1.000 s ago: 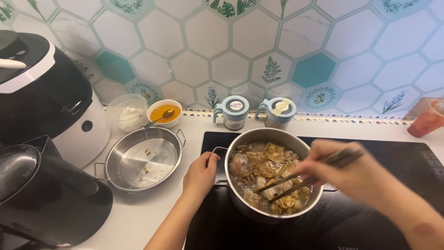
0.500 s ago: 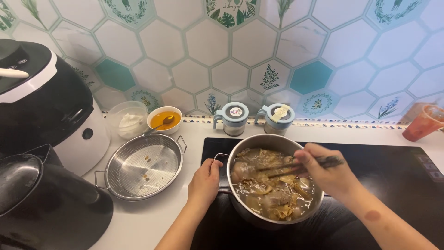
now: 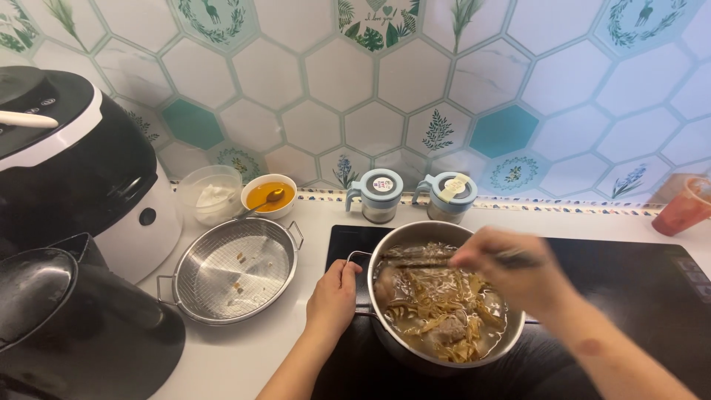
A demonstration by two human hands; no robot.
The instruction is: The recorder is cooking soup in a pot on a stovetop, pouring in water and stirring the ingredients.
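Observation:
A steel pot (image 3: 415,350) full of brown noodles and meat in broth stands on a black cooktop (image 3: 629,285). My left hand (image 3: 333,298) grips the pot's handle (image 3: 355,258) at its left rim. My right hand (image 3: 511,270) is over the pot's far right side, closed on a pair of chopsticks (image 3: 418,258) that lie nearly level and point left across the far part of the food. The chopstick tips are blurred.
A round steel tray with a mesh rack (image 3: 233,270) sits left of the pot. Behind it are a small bowl of orange sauce with a spoon (image 3: 268,195) and a plastic tub (image 3: 209,194). Two lidded jars (image 3: 383,194) stand by the tiled wall. Black-and-white appliances (image 3: 70,170) fill the left; a red cup (image 3: 685,207) is far right.
The chopsticks have swung from the pot's near side up to its far side and now lie nearly level. My left hand stays on the handle. The view has shifted slightly.

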